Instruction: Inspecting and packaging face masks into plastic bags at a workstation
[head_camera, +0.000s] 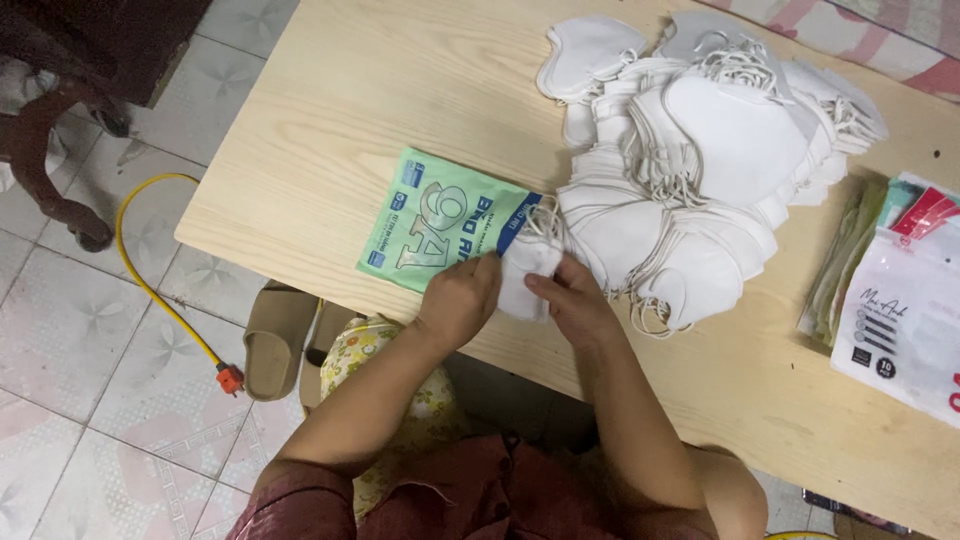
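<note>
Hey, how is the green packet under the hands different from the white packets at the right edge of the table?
The green packet lies alone and flat near the table's front edge; the white packets sit stacked at the right edge. The green packet is mint with a blue strip at its mouth; the white ones have a red corner. Both hands, left hand and right hand, hold a white mask at the green packet's mouth; nothing touches the white packets. Both are flat printed pouches.

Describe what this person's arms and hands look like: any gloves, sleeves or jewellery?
Both the left hand and the right hand are bare, with no gloves. No rings or watch are visible. The forearms are uncovered; short dark reddish-maroon sleeves end around the elbows.
</note>
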